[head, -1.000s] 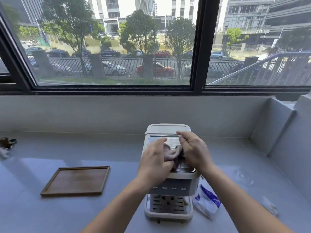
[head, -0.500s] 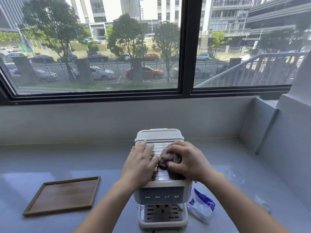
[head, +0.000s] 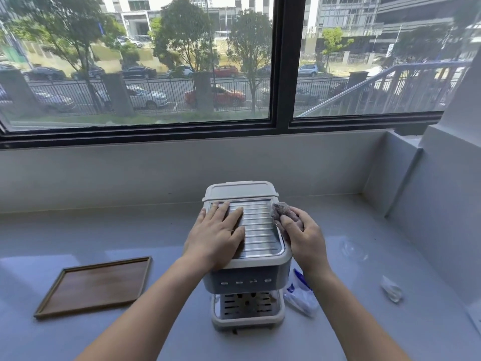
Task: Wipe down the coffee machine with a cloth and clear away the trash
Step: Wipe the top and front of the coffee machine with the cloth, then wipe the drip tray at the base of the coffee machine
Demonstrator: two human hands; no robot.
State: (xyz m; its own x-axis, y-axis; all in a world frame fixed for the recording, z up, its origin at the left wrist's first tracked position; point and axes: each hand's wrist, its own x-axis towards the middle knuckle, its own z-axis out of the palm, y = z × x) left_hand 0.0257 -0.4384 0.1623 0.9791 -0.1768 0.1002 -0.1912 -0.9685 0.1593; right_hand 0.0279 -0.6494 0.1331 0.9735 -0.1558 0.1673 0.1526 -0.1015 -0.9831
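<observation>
Operator: Since half a second ago, the right hand has carried the bunched grey-mauve cloth off the ribbed top and onto the upper right edge of the white and grey-blue boxy coffee machine. Left hand has slid further onto the top plate.

Inspector: State the grips.

Operator: Right hand: fingers closed around the cloth, pressing it against the machine's right rim. Left hand: flat and spread, palm down, holding nothing; judged to be bracing the machine so that it does not slide under wiping pressure.

Inspector: Location and condition of the machine?

Operator: It stands upright on the pale grey counter below the window, between a brown wooden rectangular tray on its left and a crumpled white-and-blue plastic wrapper just beside its right base. Ribbed metal top appears clean and reflective. Another crumpled clear scrap lies well apart to the right, not yet cleared.
</observation>
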